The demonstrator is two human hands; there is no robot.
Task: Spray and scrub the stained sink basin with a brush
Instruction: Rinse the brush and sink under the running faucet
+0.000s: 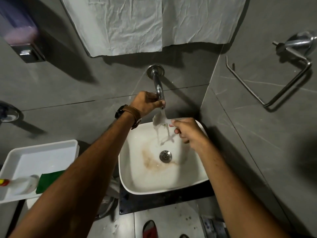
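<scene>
The white sink basin point(137, 189) has a brown stain point(151, 164) curving around its metal drain point(165, 156). My left hand point(145, 103) is closed around the tip of the chrome wall faucet point(157, 83), and water runs from it. My right hand point(187, 133) holds a small white brush point(159, 120) under the stream, above the basin's back edge. The brush is blurred by water, and my fingers hide its handle. A spray bottle point(22, 184) lies in a white tray point(34, 148) at the left.
A green scrub pad point(48, 181) lies in the tray beside the bottle. On the grey tiled wall are a soap dispenser point(18, 31), a white sheet point(145, 23) and a chrome ring holder point(274, 79). A red slipper point(150, 229) shows on the floor below.
</scene>
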